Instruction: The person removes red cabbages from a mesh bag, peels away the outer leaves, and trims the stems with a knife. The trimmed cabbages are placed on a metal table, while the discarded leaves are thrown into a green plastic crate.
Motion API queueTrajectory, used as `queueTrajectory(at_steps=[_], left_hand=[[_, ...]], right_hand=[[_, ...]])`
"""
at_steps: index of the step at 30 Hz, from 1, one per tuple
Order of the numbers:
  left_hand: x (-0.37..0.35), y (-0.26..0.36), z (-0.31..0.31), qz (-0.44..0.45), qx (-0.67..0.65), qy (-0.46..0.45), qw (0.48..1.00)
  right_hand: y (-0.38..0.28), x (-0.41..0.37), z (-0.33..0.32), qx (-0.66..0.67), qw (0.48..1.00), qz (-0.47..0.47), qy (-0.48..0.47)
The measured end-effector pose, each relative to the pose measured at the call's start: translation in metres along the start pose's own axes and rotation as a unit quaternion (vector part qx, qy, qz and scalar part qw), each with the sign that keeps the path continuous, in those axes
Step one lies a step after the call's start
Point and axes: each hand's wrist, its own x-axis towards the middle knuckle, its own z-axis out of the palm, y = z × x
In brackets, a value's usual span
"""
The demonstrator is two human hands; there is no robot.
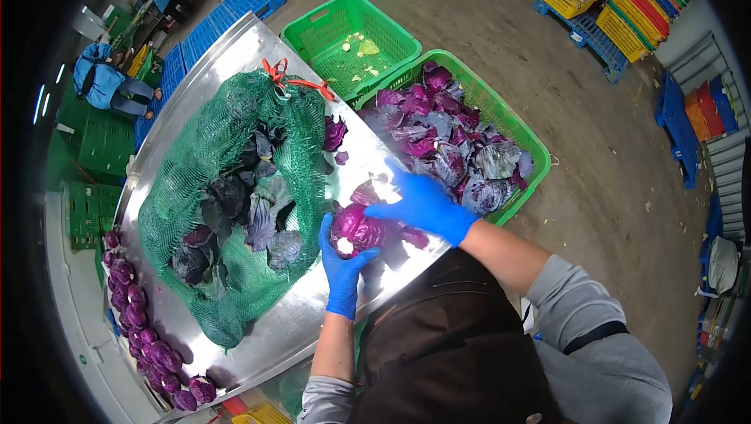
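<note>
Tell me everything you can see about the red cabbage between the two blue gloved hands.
The red cabbage is a rounded, glossy purple head with pale veins and a whitish patch on its lower left, probably the cut stem. The left hand cups it from the left and below; the right hand's thumb reaches its upper right. It's over the shiny metal table; whether it rests there is unclear.

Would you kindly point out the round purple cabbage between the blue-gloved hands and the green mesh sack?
Round purple cabbage [360,228], head view: its glossy leaf surface.
Green mesh sack [188,164], head view: its netting.
</note>
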Motion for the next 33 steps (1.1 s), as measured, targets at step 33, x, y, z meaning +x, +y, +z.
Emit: queueTrajectory(at_steps=[33], left_hand=[[0.013, 0.012, 0.012, -0.154, -0.449, -0.001, 0.880]], right_hand=[[-0.009, -0.016, 0.011, 0.246, 0.955, -0.160, 0.055]])
